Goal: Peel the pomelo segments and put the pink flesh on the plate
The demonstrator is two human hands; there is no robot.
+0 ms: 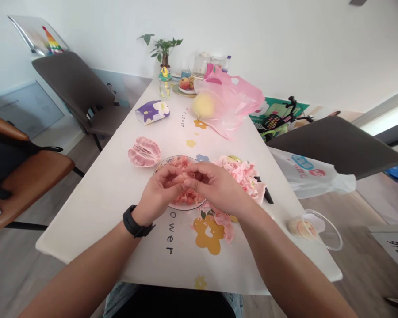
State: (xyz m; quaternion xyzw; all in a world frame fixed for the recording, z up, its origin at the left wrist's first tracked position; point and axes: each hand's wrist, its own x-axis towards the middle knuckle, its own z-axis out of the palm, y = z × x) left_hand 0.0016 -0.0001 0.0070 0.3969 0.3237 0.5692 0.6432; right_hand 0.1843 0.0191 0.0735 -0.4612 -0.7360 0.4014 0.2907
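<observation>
My left hand (pixel 152 192), with a dark watch strap on its wrist, and my right hand (pixel 220 185) meet over a plate (pixel 186 208). Between their pinched fingers is a small piece of pink pomelo flesh (pixel 178 177), mostly covered by the fingers. Peeled pomelo pulp (pixel 193 197) lies on the plate beneath. To the left of the plate rests a larger chunk of pomelo (pixel 144 152) with its membrane on. A heap of pale pink membrane and peel (pixel 243 174) spreads beside my right hand, a black knife handle (pixel 268 194) poking out behind it.
A pink plastic bag (pixel 235 99) with a yellow pomelo (pixel 203 105) stands farther back. A purple tissue pack (pixel 152 111), a plant (pixel 166 48) and a fruit plate (pixel 186 91) are beyond. At the right edge sits a clear plastic tub (pixel 331 232); a white bag (pixel 305 170) hangs there.
</observation>
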